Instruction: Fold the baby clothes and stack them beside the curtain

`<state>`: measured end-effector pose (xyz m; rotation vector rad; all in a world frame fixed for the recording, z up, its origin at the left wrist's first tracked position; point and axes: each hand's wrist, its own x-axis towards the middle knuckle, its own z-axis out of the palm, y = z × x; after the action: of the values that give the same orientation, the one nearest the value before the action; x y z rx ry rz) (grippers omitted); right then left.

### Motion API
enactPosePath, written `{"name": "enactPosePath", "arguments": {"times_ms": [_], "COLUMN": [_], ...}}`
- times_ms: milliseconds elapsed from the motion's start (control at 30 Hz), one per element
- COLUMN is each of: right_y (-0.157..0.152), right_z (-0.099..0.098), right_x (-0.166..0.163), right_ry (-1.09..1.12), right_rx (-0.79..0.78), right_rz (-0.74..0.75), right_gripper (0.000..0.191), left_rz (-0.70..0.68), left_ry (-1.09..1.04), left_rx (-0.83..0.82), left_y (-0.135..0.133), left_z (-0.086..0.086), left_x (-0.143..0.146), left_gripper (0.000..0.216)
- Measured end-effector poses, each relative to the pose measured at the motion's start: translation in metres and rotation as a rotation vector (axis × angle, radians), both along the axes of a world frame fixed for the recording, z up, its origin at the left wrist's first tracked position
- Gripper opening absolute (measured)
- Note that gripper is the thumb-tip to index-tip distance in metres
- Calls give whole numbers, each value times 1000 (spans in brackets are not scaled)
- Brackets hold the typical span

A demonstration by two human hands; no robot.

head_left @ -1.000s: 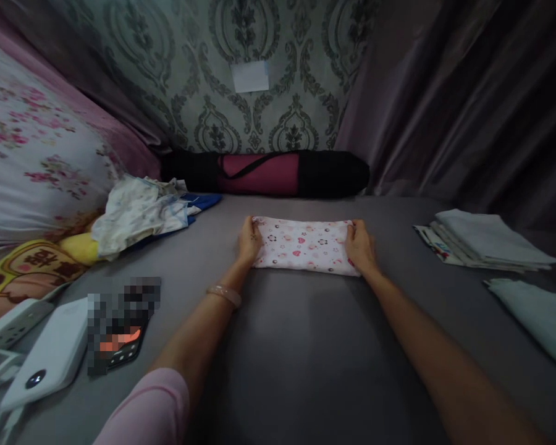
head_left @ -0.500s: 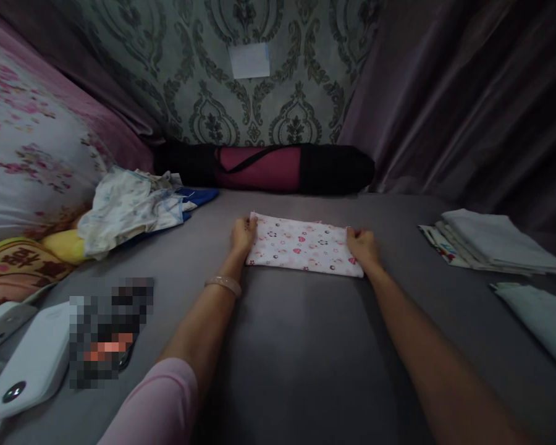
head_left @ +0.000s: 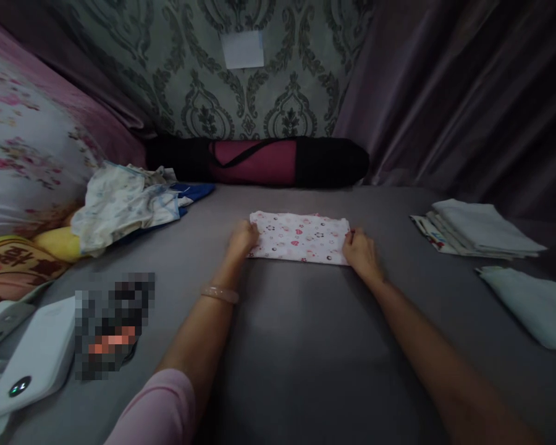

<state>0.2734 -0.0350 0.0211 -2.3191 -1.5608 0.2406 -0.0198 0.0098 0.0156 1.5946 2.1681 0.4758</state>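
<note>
Head camera: a person's left hand (head_left: 241, 238) and right hand (head_left: 361, 252) hold the two short ends of a patterned cloth (head_left: 299, 237), a white piece printed with small pink and dark motifs, which lies folded into a flat rectangle near the middle of a grey bed (head_left: 306, 346). The left fingers (head_left: 252, 230) are curled closed on the cloth's left edge. The right fingers (head_left: 349, 238) are drawn in tight on its right edge, and both palms sit low against the bed. A pale bracelet (head_left: 220, 293) circles the left wrist, and a pink sleeve (head_left: 160, 408) shows at the bottom of the frame. To the left, well apart from the hands, a heap of loose garments (head_left: 125, 204) rests beside a floral pillow (head_left: 23, 167). A white power bank (head_left: 32, 358) lies nearer the camera. Beyond the cloth, a dark rolled bag with a maroon middle (head_left: 259, 162) lies along the foot of a patterned wall (head_left: 287, 74). To the right, a stack of folded cloths (head_left: 482, 227) sits near a drawn curtain (head_left: 467, 93), with a single pale cloth (head_left: 528, 303) just in front of it.
</note>
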Motion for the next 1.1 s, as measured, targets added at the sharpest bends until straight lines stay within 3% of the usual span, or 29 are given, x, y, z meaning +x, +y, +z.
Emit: {"name": "enactPosePath", "arguments": {"times_ms": [167, 300, 467, 567, 633, 700, 767, 867, 1100], "right_y": [-7, 0, 1, 3, 8, 15, 21, 26, 26], "right_z": [1, -4, 2, 9, 11, 7, 1, -10, -26], "right_x": [-9, -1, 5, -12, -37, -67, -95, -122, -124], "right_ry": [-94, -85, -158, -319, -362, -309, -232, -171, -146], "right_rx": [-39, -67, -148, 45, 183, 203, 159, 110, 54], "right_rz": [-8, -29, 43, 174, 371, 598, 721, 774, 777], "right_gripper": [39, 41, 41, 44, 48, 51, 55, 60, 58], "left_rz": [-80, -64, -38, -179, -388, -523, -516, -458, -516], "left_ry": [262, 377, 405, 424, 403, 380, 396, 445, 476], "left_rx": [93, 119, 140, 309, 400, 416, 389, 348, 333], "left_y": [-14, -13, -16, -21, -23, -23, -21, -18, -13], "left_z": [-6, -11, 3, 17, 19, 15, 6, -6, -19], "left_x": [15, 12, 14, 31, 46, 59, 66, 61, 49], "left_gripper": [38, 37, 34, 31, 31, 35, 42, 46, 49]}}
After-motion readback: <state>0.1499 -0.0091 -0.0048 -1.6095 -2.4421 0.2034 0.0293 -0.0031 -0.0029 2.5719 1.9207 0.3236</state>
